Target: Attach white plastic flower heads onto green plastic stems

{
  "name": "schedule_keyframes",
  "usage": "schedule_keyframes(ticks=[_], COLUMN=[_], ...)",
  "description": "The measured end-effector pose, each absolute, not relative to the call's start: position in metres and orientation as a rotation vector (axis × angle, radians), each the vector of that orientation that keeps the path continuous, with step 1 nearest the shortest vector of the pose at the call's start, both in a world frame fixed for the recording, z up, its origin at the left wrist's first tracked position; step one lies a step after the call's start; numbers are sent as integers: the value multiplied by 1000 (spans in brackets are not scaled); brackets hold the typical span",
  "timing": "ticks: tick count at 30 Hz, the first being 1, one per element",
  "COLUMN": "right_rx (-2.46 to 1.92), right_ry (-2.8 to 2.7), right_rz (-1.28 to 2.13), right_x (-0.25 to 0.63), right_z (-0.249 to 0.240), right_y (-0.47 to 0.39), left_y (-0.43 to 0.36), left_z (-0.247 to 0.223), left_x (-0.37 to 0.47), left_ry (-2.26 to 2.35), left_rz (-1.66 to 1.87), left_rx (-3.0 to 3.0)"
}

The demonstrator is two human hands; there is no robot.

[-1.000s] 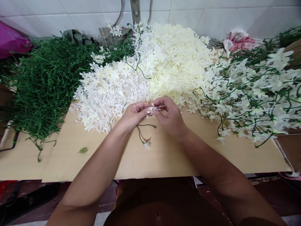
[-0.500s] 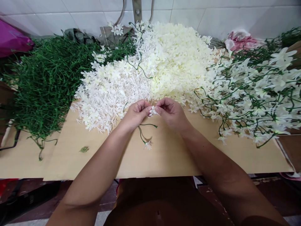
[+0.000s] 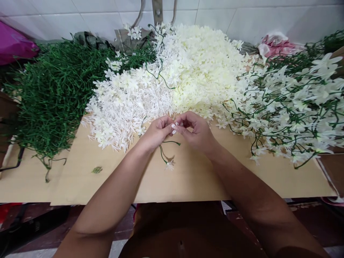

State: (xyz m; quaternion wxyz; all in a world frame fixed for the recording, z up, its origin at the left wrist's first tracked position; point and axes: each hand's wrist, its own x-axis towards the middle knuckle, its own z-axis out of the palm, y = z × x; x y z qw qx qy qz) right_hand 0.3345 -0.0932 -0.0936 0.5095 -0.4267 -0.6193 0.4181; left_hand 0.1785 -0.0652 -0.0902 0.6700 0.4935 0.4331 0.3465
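A small white artificial flower [image 3: 174,129] is pinched between my two hands at the middle of the table. My left hand [image 3: 160,129] is closed on it from the left, thumb and fingertips together. From the right my right hand [image 3: 194,129] grips it too, its fingertips touching those of the left. Just below the hands a green plastic stem [image 3: 162,153] lies on the table, a white flower piece [image 3: 169,165] at its lower end. Behind my left hand spreads a heap of white stamen pieces [image 3: 150,100]. Cream petals [image 3: 209,68] are piled behind my right hand.
Green plastic stems [image 3: 59,82] form a large heap at the left. Assembled white flowers on green stems [image 3: 295,104] lie at the right. A dried leaf scrap [image 3: 97,170] rests on the cardboard-covered table [image 3: 182,186]. Behind are a pink-and-white cloth [image 3: 278,44] and the tiled wall [image 3: 258,21].
My right fingers have shifted slightly left over the flower, covering more of it. The flower has turned between the fingertips. Both hands stay in nearly the same place.
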Motion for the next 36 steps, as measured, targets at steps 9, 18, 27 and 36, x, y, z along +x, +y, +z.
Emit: schedule_keyframes(ticks=[9, 18, 27, 36], right_rx=[-925, -973, -924, -1012], right_ry=[-1269, -1037, -970, -1158], right_rz=[1194, 1570, 1554, 1396], right_x=[337, 322, 323, 327], right_z=[-86, -96, -97, -92], right_y=[-91, -93, -93, -91], left_y=[-66, -63, -65, -63], left_z=[-83, -91, -97, -93], left_x=[182, 181, 186, 180], left_ry=[977, 949, 892, 992], left_rz=[884, 1027, 1057, 997], left_rx=[1095, 1007, 1038, 1195])
